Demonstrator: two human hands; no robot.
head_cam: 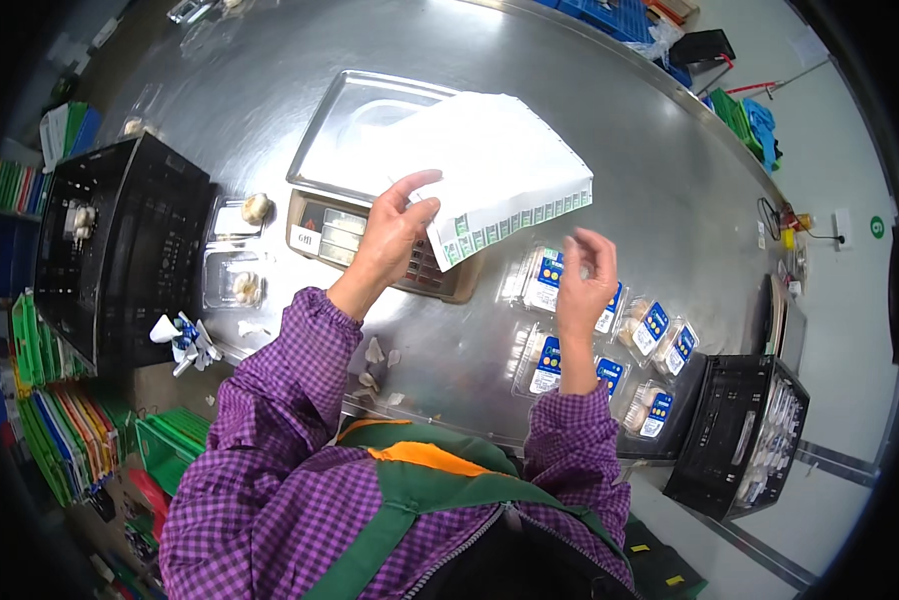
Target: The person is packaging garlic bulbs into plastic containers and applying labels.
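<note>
Between thumb and fingers of my left hand (393, 229) is a white sheet of small green stickers (524, 154). Rows of stickers run along its lower edge. The sheet covers part of a weighing scale's steel pan (329, 142) and keypad. My right hand (587, 277) is raised over labelled clear plastic boxes, thumb and curled fingers apart, with nothing visible in it. Beneath it is a plastic box (537, 285) with a blue and white label and a green sticker. Other labelled boxes (644, 330) of pale bulbs, apparently garlic, lie close by on the steel table.
To my left, open plastic boxes (233, 281) holding garlic bulbs stand near a black crate (149, 247). Crumpled labels or backing paper (185, 341) lie at the table's edge. Garlic skins (374, 350) are scattered before me. Another black crate (742, 435) holds packed boxes at right.
</note>
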